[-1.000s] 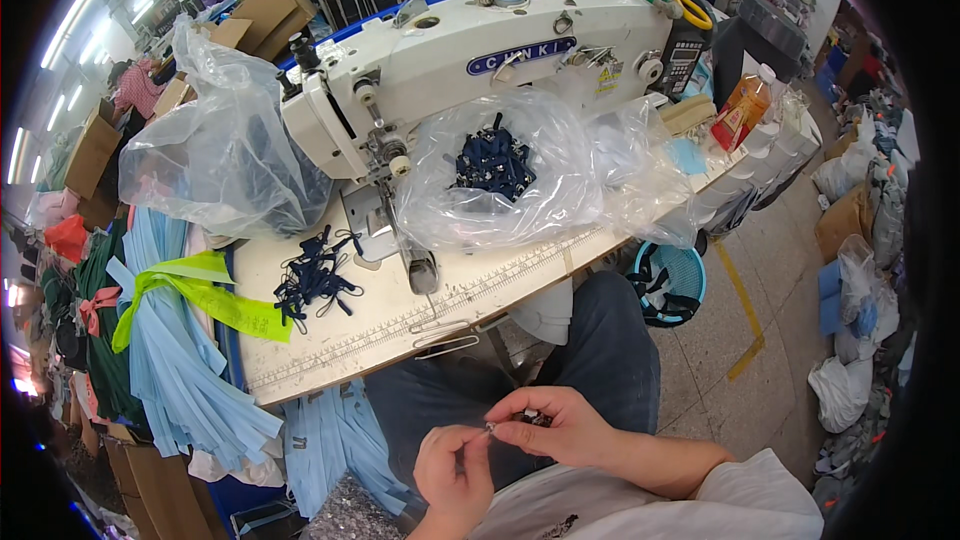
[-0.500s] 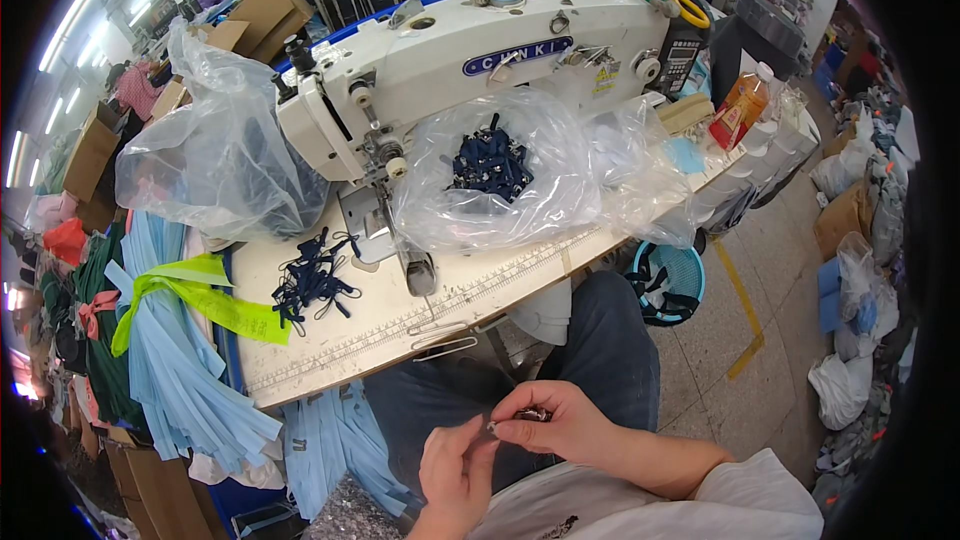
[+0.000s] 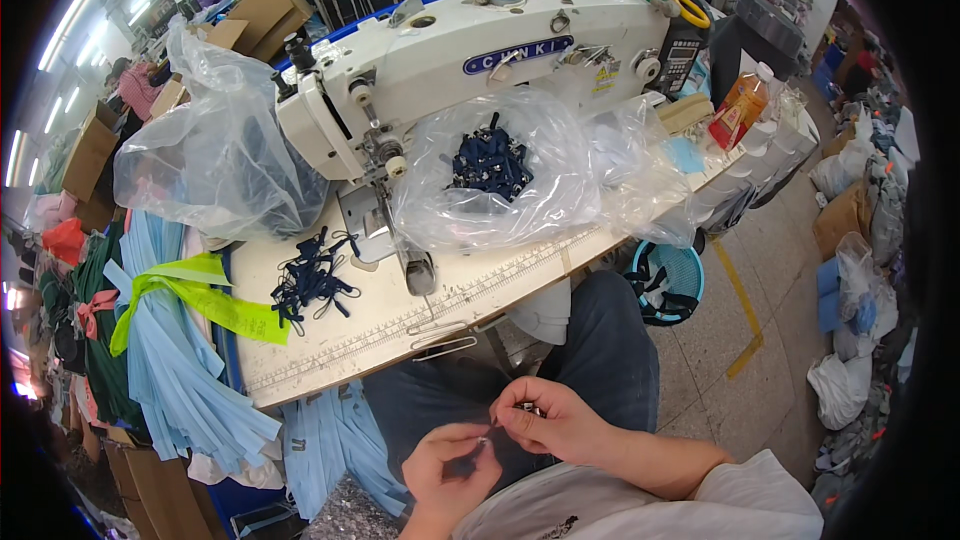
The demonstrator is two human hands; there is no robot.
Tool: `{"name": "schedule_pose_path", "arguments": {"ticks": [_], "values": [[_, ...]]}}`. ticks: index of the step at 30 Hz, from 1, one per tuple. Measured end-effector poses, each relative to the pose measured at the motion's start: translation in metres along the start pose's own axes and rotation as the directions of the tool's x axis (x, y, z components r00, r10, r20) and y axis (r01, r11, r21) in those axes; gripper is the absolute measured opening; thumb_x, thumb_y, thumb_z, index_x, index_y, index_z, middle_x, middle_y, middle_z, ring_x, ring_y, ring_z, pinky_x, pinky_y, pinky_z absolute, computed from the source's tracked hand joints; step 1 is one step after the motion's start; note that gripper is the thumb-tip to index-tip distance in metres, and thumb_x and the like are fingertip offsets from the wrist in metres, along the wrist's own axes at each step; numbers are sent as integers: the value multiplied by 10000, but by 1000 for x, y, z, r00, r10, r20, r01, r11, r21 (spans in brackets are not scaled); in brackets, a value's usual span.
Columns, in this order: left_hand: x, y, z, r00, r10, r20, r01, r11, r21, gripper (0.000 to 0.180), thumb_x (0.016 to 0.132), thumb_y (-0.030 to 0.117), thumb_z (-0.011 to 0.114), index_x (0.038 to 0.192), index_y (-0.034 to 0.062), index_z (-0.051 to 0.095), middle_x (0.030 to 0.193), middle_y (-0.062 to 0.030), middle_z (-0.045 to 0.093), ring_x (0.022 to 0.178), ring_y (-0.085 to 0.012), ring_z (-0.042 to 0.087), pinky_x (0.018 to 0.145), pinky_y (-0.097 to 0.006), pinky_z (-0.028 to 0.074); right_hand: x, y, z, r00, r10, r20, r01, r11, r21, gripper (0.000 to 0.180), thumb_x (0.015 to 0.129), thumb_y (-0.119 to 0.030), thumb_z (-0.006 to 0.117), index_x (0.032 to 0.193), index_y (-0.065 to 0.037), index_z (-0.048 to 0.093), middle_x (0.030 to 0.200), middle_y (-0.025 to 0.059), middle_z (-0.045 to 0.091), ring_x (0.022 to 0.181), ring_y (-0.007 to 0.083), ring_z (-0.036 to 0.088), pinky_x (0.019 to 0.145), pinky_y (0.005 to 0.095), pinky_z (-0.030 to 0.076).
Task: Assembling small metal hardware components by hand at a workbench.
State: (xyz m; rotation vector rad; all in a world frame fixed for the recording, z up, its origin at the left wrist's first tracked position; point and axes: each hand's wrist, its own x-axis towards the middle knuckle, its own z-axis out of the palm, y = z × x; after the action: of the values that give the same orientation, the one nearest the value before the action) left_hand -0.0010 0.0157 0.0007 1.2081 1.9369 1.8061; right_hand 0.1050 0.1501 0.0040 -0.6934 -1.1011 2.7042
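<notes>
Currently a small metal piece (image 3: 487, 440), too small to be identified, is pinched between both sets of fingers, held over the lap, below the counter edge. The left hand (image 3: 447, 460) fingers are closed narrow on its near end; the right hand (image 3: 545, 420) fingers are closed narrow on the far end, with a second small dark bit seen at the right fingertips (image 3: 528, 408). Whether the two bits are joined cannot be told.

Risks, judged from this frame:
- Piece is tiny and gripped only by fingertips; a slip would likely drop it onto the dark trousers (image 3: 590, 360) or the floor, where it would be hard to find.
- Nothing is placed under the fingers to catch it; the counter (image 3: 330, 340) lies above and beyond the fingers, well apart.
- A twisting pull from opposite ends could bend or spring the piece out of the grip.

Beyond the fingers, on the counter: a loose pile of dark blue cords (image 3: 310, 280) up and to the left, a clear bag of dark blue parts (image 3: 490, 165) straight above, the white sewing machine (image 3: 480, 50) behind it. Light blue fabric (image 3: 180, 380) hangs off the counter to the left of the fingers.
</notes>
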Motion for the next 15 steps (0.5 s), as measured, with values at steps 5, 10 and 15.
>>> {"name": "schedule_pose_path", "arguments": {"ticks": [5, 10, 15], "values": [[5, 3, -11, 965, -184, 187, 198, 978, -62, 247, 687, -105, 680, 916, -54, 603, 890, -142, 620, 824, -210, 632, 737, -285, 517, 0, -2, -3, 1000, 4, 25, -3, 999, -39, 95, 970, -119, 528, 1009, -32, 535, 842, 9, 538, 572, 35, 424, 457, 176, 330], [7, 4, -13, 949, -185, 254, 271, 890, -366, 302, 670, -116, 671, 964, -53, 636, 976, -150, 631, 819, -189, 611, 672, -260, 494, 0, -3, -3, 1000, -6, 18, 6, 999, -38, 92, 966, -113, 534, 1013, -33, 535, 859, 11, 540, 572, 35, 425, 458, 175, 330], [3, -5, -20, 904, -211, 373, 389, 767, -510, 280, 731, -123, 650, 1004, -68, 624, 1062, -176, 591, 898, -212, 604, 751, -276, 502, -2, -9, 1, 1000, -10, 13, 11, 999, -42, 103, 953, -121, 567, 1017, -42, 547, 737, -35, 506, 534, 13, 382, 437, 173, 280]]}}
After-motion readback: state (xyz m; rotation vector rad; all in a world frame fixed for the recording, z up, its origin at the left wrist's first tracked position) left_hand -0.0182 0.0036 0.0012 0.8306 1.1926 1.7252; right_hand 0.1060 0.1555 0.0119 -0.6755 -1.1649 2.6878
